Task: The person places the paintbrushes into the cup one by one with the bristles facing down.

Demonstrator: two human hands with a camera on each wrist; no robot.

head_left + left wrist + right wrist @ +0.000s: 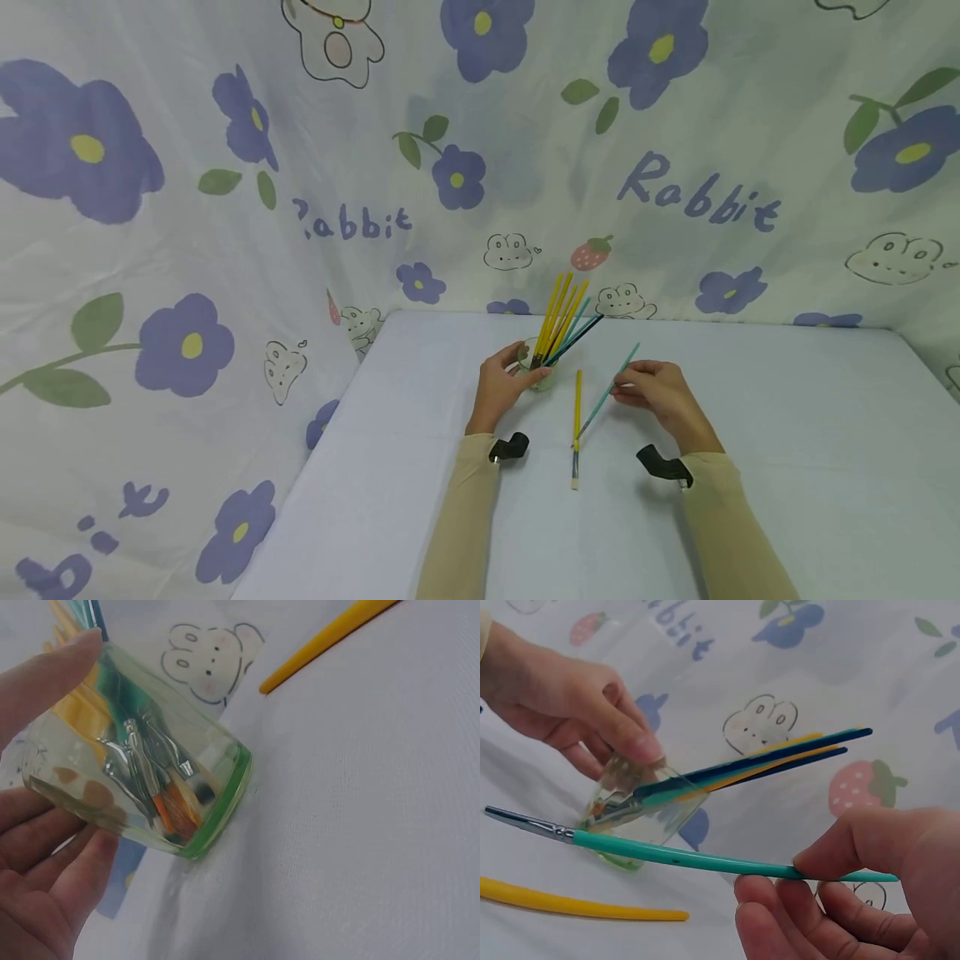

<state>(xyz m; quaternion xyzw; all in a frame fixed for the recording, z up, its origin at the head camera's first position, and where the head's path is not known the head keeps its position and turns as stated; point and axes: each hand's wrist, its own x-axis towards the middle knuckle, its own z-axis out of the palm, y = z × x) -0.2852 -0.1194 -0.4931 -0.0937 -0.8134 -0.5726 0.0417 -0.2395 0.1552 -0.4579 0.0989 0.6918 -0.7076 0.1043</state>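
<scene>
My left hand (501, 383) grips a clear, green-tinted glass (225, 765) that holds several paintbrushes, bristles down. Yellow, teal and dark blue handles (558, 321) lean out of it toward the right. In the left wrist view the thumb lies across the near side and the other fingers are behind the glass. My right hand (660, 392) pinches a teal paintbrush (667, 853) near the end of its handle, its metal ferrule and bristles pointing down and left. A yellow paintbrush (577, 408) lies between the hands, and the teal brush's tip overlaps it in the head view.
The white tabletop (825, 417) meets a hanging cloth (525, 167) printed with flowers and rabbits at its back and left. A dark strap mount (663, 462) sticks out from the right wrist, another (510, 447) from the left.
</scene>
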